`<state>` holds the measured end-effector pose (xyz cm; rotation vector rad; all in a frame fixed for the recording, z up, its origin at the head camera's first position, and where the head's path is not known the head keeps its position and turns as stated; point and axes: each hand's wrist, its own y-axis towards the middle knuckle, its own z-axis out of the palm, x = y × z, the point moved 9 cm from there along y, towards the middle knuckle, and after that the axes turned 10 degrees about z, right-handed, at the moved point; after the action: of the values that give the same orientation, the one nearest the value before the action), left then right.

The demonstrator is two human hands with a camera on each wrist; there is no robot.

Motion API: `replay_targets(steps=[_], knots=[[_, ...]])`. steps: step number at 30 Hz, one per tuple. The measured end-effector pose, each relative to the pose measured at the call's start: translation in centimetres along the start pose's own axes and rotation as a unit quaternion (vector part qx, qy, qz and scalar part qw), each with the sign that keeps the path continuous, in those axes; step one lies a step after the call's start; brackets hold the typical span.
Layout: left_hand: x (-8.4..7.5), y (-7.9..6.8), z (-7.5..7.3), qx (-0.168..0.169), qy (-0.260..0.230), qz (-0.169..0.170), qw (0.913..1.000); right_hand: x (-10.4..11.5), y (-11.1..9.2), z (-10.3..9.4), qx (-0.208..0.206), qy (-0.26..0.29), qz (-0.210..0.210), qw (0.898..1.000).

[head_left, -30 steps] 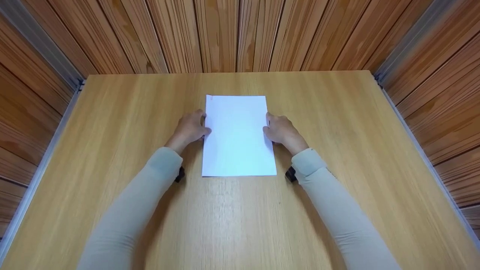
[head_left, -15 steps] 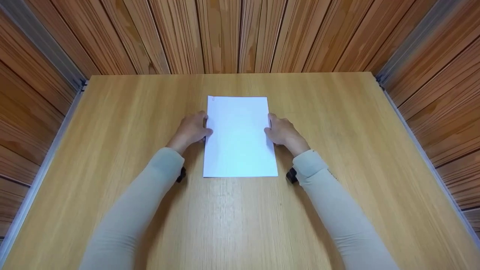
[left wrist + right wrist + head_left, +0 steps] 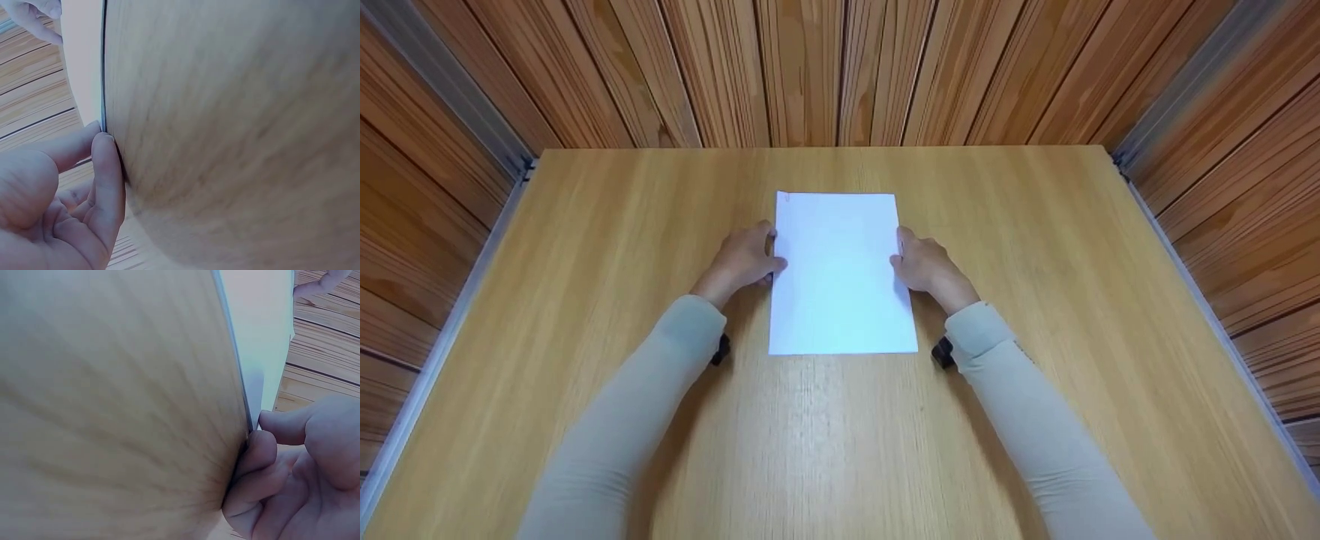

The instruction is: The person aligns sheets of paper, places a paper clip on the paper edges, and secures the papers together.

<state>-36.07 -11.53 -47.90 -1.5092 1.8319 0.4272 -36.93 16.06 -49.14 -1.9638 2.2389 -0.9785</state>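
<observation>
White paper (image 3: 844,277) lies in portrait position on the wooden table, with a small red mark at its top left corner. My left hand (image 3: 741,260) pinches the left edge, thumb on the upper face and fingertips at the underside. At the opposite edge, my right hand (image 3: 928,264) holds the paper in the same way. In the left wrist view, the left thumb and index finger (image 3: 107,163) meet right at the paper's thin edge (image 3: 84,62). The right wrist view has the right thumb (image 3: 284,426) on top and curled fingers below, against the table.
The light wooden table (image 3: 840,450) spreads around the paper on all sides. Wood-plank walls (image 3: 802,75) stand behind it and at both sides, with grey metal strips at the corners. A dark device (image 3: 943,352) sits under the right wrist.
The head view has shifted very slightly. Both hands keep their hold on the paper, which stays in about the same place on the table.
</observation>
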Motion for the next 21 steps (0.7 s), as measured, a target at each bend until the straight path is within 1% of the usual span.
replay_targets(steps=[3, 9, 11, 16, 19, 21], knots=[[0.0, 0.0, 0.0, -0.001, 0.001, 0.001, 1.0, 0.0, -0.2, 0.1, -0.003, 0.001, -0.006, 1.0], [-0.1, -0.1, 0.0, -0.004, -0.006, 0.011, 0.9999, 0.3, -0.1, 0.0, -0.015, -0.004, -0.036, 0.999], [-0.1, -0.1, 0.0, -0.005, -0.008, 0.012, 0.9999, 0.4, -0.1, 0.0, -0.013, -0.004, -0.04, 0.999], [0.3, -0.3, -0.2, -0.003, -0.018, 0.017, 0.9997, 0.1, -0.5, 0.0, 0.01, 0.016, -0.041, 0.999], [0.6, -0.8, -0.5, -0.002, -0.026, 0.029, 0.9993, 0.0, -1.2, 0.0, 0.03, 0.037, -0.052, 0.998], [0.8, -1.2, -1.0, -0.003, -0.018, 0.043, 0.9989, 0.0, -1.8, -0.3, 0.039, 0.047, -0.068, 0.996]])
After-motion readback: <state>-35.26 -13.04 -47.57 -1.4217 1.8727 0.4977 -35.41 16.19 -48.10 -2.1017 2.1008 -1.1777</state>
